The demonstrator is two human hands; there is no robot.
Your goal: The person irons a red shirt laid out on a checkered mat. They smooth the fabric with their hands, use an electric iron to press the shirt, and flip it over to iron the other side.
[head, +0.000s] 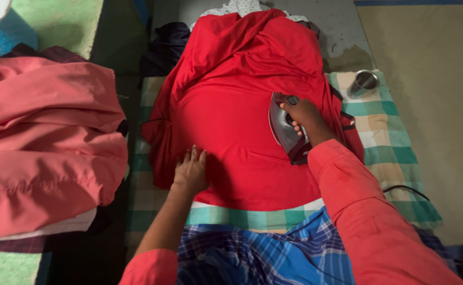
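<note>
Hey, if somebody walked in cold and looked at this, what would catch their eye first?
The bright red garment spread across the middle, over a checked green cloth. The right hand grips a dark iron on it, while the left hand presses the fabric flat. A pink garment pile sits far left.

1. The garment [231, 121] at centre is plain red.
2. The cloth [390, 142] under it, showing at 3 o'clock, is checked green, cream and tan.
3. The iron [287, 129] is maroon and grey.
4. The heaped fabric [46, 137] at 9 o'clock is salmon pink.
5. The cup [362, 83] at 2 o'clock is silver.
</note>
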